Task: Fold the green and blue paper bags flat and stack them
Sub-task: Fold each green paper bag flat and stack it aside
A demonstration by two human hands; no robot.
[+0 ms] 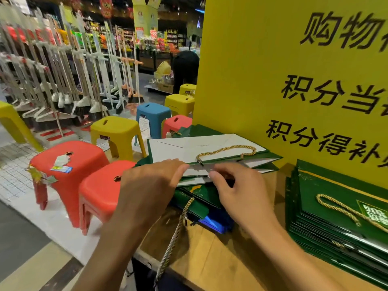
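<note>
Green bag (206, 147): white inside, gold rope handle; half-flattened on its side at the table's (220, 261) left edge, long axis left-right, mouth towards the person; left hand (147, 185) pressing flat on its rim; right hand (238, 190) pinching the rim; blue bag (212, 224) underneath.

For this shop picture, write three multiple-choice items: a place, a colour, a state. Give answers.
1. Where is the stack of folded green bags? A on a stool; B on the table, right of the right hand; C on the floor.
2. The rope handle on the open bag is: A red; B black; C gold.
3. The open bag is: A lying down, white inside showing; B upright; C torn in half.
Answers: B, it lies below the yellow sign; C, the cord looks gold; A, its white lining faces up by the left hand.
</note>
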